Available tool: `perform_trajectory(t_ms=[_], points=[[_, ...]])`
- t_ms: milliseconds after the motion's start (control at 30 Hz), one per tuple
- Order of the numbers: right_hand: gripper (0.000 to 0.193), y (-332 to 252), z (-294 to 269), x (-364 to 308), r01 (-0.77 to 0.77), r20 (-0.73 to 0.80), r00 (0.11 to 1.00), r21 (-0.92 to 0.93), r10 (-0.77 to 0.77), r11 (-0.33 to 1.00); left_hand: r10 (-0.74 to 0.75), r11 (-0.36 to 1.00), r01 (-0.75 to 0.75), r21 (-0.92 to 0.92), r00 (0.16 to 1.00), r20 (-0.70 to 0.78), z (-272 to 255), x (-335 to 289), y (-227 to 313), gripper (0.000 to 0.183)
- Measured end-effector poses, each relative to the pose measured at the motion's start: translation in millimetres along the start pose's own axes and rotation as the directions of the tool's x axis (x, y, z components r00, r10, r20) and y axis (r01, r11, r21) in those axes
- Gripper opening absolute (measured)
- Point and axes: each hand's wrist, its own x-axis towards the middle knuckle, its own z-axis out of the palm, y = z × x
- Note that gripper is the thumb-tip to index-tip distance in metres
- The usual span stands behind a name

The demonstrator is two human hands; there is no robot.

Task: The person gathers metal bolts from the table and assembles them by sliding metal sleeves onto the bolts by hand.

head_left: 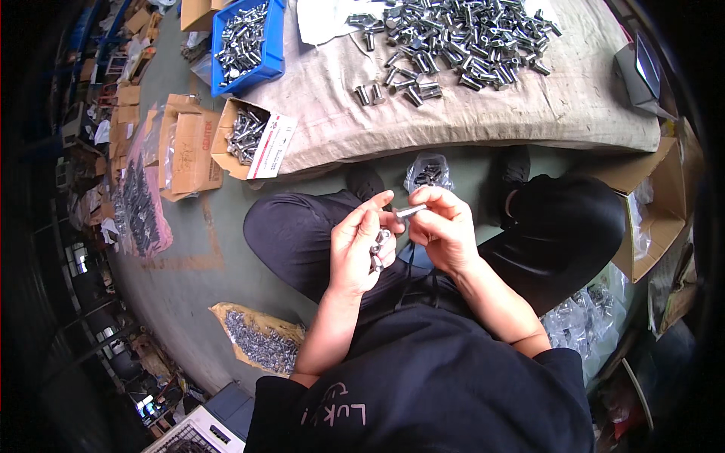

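Note:
My right hand (451, 235) pinches a shiny metal bolt (411, 212) between thumb and fingers, holding it nearly level above my lap. Close beside it, my left hand (350, 255) is curled around several short metal sleeves (380, 243) whose round ends show at the palm. The fingertips of my left hand reach up to the bolt's near end; whether they touch it, I cannot tell. Below my hands, a clear plastic bag (430, 172) with dark metal parts sits on the floor by the table edge.
A cloth-covered low table (325, 121) carries a large heap of metal fasteners (461, 41). At its left stand a blue bin (278, 49) and an open carton (223, 140), both with metal parts. Small parts lie on brown sheeting (283, 328); another carton (657, 219) is at right.

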Motion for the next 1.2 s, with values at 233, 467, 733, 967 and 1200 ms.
perform_trajectory(t_ms=[233,467,733,967,1200], points=[[0.013,2,6,-1,0.008,0.036,0.999,-0.595,0.017,0.804,0.231,0.856,-0.153,0.493,0.968,-0.101,-1,4,-7,0.032],[0.014,2,2,-1,0.289,0.223,0.957,-0.666,-0.185,0.688,0.126,0.936,-0.07,0.344,0.982,-0.143,2,8,1,0.027],[0.02,-10,8,-3,0.103,0.042,0.995,-0.512,-0.094,0.853,-0.105,0.994,0.102,-0.049,0.993,-0.062,-16,2,4,0.028],[0.023,-4,6,-2,0.301,0.156,0.953,-0.613,-0.261,0.731,-0.008,0.989,0.015,0.15,0.999,-0.045,-7,1,7,0.024],[0.023,-6,5,-4,0.213,0.093,0.976,-0.59,-0.196,0.779,0.042,0.981,-0.049,0.187,0.998,0.041,-8,0,6,0.032]])
